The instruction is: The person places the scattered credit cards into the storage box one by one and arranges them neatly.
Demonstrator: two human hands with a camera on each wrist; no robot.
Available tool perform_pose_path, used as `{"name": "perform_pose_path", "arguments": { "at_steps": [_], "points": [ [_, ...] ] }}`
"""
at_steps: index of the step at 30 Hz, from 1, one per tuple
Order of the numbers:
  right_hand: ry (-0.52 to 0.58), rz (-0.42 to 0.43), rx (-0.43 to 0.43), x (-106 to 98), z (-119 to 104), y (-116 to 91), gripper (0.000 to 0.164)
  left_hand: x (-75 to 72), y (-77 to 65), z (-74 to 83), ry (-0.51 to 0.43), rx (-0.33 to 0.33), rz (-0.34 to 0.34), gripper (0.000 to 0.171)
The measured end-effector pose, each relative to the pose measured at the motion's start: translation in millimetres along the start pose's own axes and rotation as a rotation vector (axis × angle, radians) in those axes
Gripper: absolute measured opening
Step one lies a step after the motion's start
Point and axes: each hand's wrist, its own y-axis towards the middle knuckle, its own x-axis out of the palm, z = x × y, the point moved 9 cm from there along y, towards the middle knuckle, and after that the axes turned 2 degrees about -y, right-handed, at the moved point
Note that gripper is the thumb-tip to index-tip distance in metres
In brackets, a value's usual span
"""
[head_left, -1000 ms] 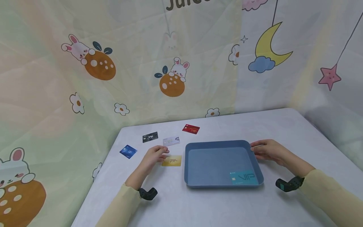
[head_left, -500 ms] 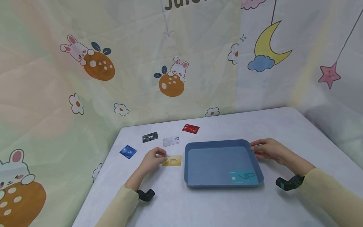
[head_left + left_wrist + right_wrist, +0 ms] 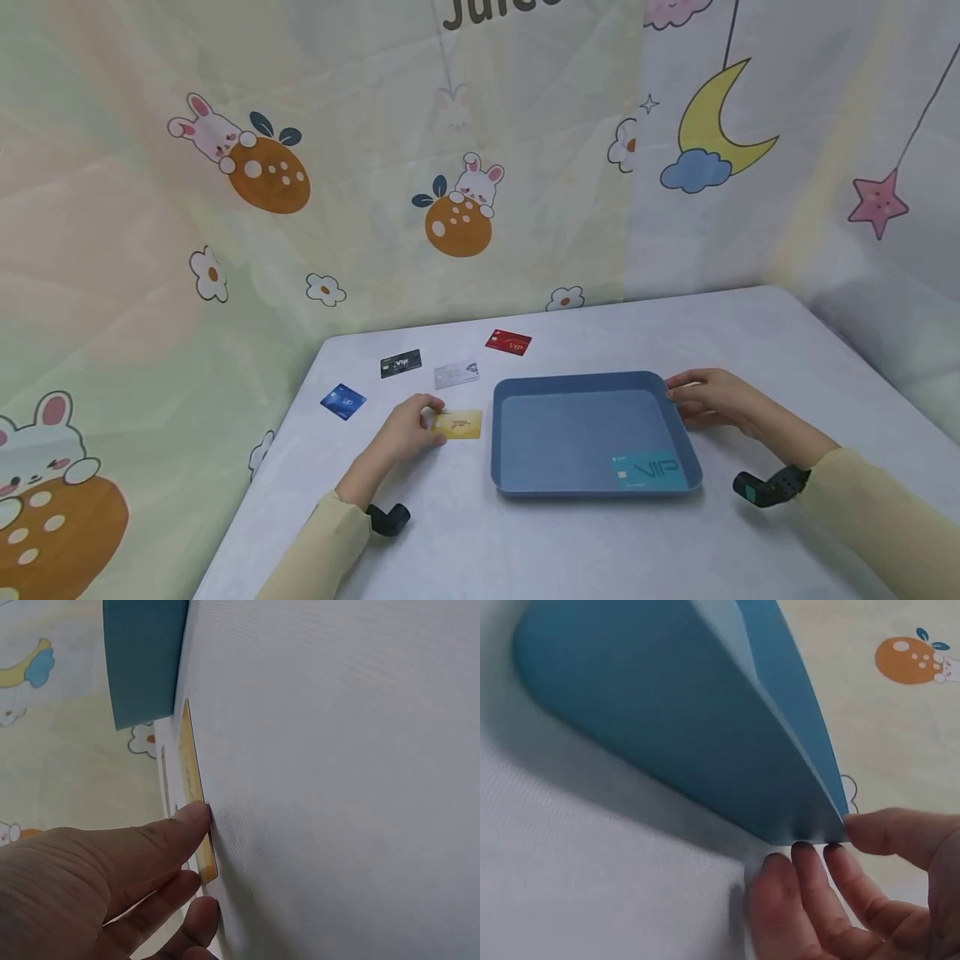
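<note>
In the head view my left hand (image 3: 407, 429) pinches the left end of a yellow card (image 3: 460, 424) lying on the white table. The left wrist view shows the thumb on the long near edge of that card (image 3: 193, 761), with the other fingers bent around its far side. To the right is a shallow blue tray (image 3: 501, 433), with a teal VIP card (image 3: 648, 471) in its near right corner. My right hand (image 3: 712, 400) holds the tray's far right corner. From the right wrist, the thumb shows at the rim and the fingertips against the tray's outer wall (image 3: 652, 712).
Behind the yellow card lie a blue card (image 3: 343, 402), a black card (image 3: 401, 363), a white card (image 3: 456, 374) and a red card (image 3: 508, 342). A printed cloth backdrop (image 3: 360, 167) rises right behind the table (image 3: 570, 550).
My left hand has come down a little toward me, and its fingers have closed from a loose hover onto the left end of the yellow card. The right hand stays at the tray.
</note>
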Motion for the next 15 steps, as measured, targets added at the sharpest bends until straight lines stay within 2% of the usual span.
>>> {"name": "perform_pose_path", "arguments": {
  "at_steps": [4,6,15],
  "points": [
    [-0.124,0.026,0.006,-1.9,0.4,0.2,0.053,-1.6,-1.1,-2.0,0.023,-0.01,0.016,0.055],
    [-0.148,0.034,0.002,-1.7,0.7,0.3,0.051,-2.0,-1.1,-2.3,0.027,-0.013,0.02,0.056],
    [-0.038,0.005,-0.003,5.3,0.8,-2.2,0.043,-2.8,0.0,-0.1,0.072,-0.014,0.003,0.057]
  ]
}}
